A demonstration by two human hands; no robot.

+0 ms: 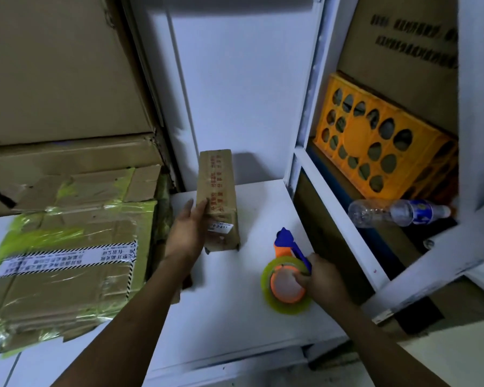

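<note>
At the far left a pile of flattened cardboard (67,263), striped with yellow-green tape, is lying on the white table (235,325). It is taking no part in the work.

Just to its right, the person's left hand (187,233) is gripping a small brown box (220,191). The thumb is lying on the box's near face, the other fingers are going round its left side, and the hand is closed on the lower half. The box is standing on end on the table, close to the back wall. Its long axis is running nearly upright and leaning a little away from the person, and a strip of red print is running up the face that is turned toward the camera.

Further right, and nearer to the person than the box, the right hand (319,280) is curling round a tape dispenser (288,277). The thumb is pressing on the orange hub and the fingers are wrapping the blue handle. The roll is resting on the table, apart from the box, with the blue blade end pointing up and left toward the box's foot.

That seems to be the relation the coming move is turning on — the box is lying to the left of the dispenser and farther back. The left hand is already steadying the box, so the right hand would likely be the one travelling, carrying the blade across to meet that upright face.

At the far right, a shelf is holding an orange crate (383,146) and a plastic bottle (397,213) lying on its side.
</note>
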